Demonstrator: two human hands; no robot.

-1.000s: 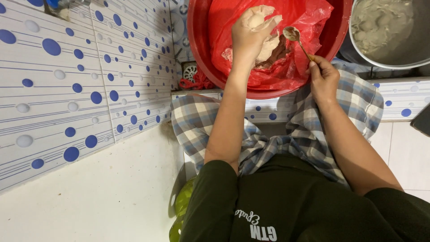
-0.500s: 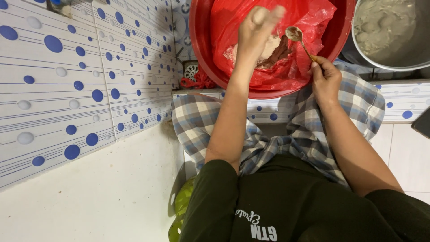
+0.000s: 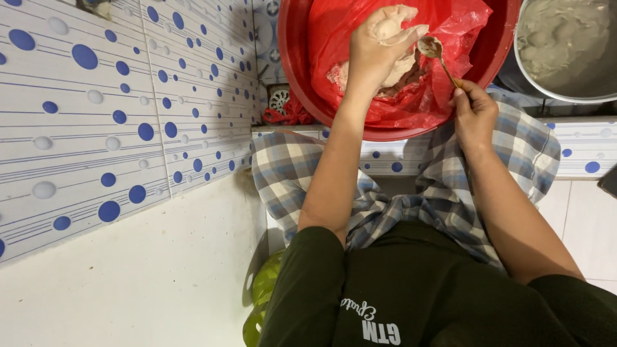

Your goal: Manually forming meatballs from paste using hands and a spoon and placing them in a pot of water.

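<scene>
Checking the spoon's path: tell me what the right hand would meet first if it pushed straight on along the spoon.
Probably the dough lump in the left hand: the spoon held by the right hand points at it, its bowl almost touching. Depth is unclear.

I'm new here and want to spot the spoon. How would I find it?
Find the big red basin at the top, lined with a red plastic bag. Over the pale paste, the right hand holds a thin spoon. It is the only metal utensil, its bowl loaded with paste beside the left hand.

A tiled floor [image 3: 591,218] carries a red basin [image 3: 295,58] and a metal pot [image 3: 565,90].
</scene>
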